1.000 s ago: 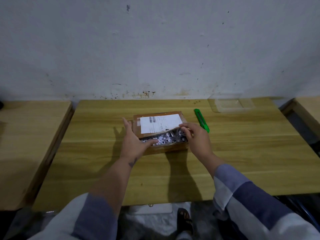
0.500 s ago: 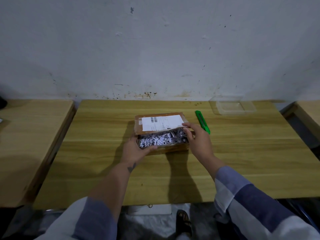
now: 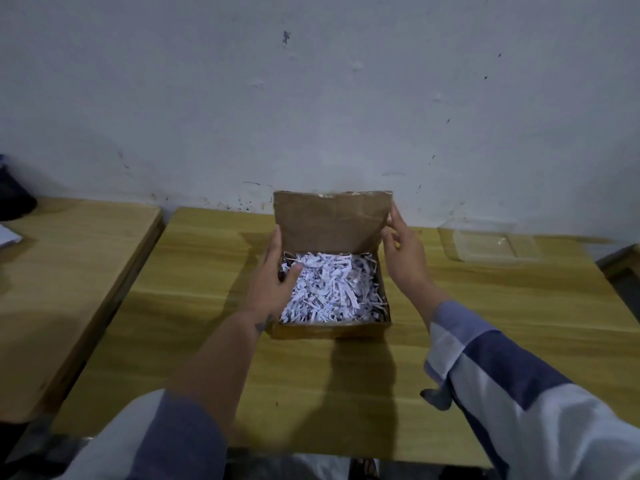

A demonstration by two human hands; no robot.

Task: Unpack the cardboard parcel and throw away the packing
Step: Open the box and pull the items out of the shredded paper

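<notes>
The brown cardboard box point(image 3: 329, 330) sits in the middle of the wooden table point(image 3: 502, 327) with its lid point(image 3: 330, 220) standing upright at the back. White shredded paper point(image 3: 332, 289) fills the inside and hides whatever lies under it. My left hand point(image 3: 273, 282) holds the box's left wall, thumb inside on the shreds and fingers outside along the lid's left edge. My right hand point(image 3: 403, 251) holds the lid's right edge between thumb and fingers.
A clear plastic container point(image 3: 495, 245) lies at the back right of the table. A second wooden table point(image 3: 69, 271) stands to the left across a narrow gap, with a dark object point(image 3: 14, 199) at its far left. The wall runs right behind the box.
The lid has swung up from nearly flat to upright, and the label on it now faces away. The view has moved closer. The green cutter is no longer in sight.
</notes>
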